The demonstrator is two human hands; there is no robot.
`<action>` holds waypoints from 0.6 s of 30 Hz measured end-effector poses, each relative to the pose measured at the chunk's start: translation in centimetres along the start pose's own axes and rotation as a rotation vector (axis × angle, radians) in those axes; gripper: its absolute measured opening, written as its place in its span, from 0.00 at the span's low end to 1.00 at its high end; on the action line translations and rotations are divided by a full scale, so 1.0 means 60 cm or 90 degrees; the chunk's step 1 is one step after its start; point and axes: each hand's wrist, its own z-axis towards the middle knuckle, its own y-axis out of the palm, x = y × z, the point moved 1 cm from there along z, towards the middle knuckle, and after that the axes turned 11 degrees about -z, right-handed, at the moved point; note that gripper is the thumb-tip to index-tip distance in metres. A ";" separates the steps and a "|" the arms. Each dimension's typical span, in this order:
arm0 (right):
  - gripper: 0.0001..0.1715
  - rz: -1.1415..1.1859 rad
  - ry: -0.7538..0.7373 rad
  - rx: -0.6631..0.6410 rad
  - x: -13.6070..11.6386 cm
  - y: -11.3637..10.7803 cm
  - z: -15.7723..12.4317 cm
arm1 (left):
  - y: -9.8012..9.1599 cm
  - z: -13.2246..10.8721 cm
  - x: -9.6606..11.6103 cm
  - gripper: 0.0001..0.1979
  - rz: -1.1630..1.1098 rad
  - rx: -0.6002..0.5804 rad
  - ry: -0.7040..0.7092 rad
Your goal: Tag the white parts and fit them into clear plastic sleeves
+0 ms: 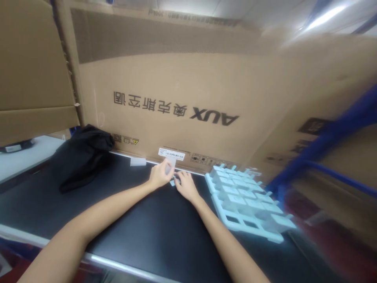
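Note:
Near the far edge of the black table (147,232), my left hand (160,174) is closed on a small white card (170,167), pinched between thumb and fingers. Just to its right, my right hand (186,185) has its fingers bent around a small light-blue piece (172,182) between the two hands. Fine detail there is too small to make out. A light-blue tray (240,225) lies to the right of my right hand and bears several light-blue blocks in rows, with some open slots at its near end.
A stack of white cards (138,161) lies by the far edge, left of my hands. Black cloth (85,155) is heaped at the left. A large cardboard sheet (176,78) stands behind the table; a blue metal frame (326,139) is at the right.

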 end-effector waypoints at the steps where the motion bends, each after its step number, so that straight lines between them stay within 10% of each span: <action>1: 0.19 0.011 0.002 0.009 0.003 0.001 0.001 | -0.001 0.003 -0.005 0.10 -0.015 0.017 -0.020; 18: 0.14 0.202 0.142 0.048 0.034 0.010 0.006 | 0.005 0.034 -0.045 0.50 -0.489 0.066 -0.171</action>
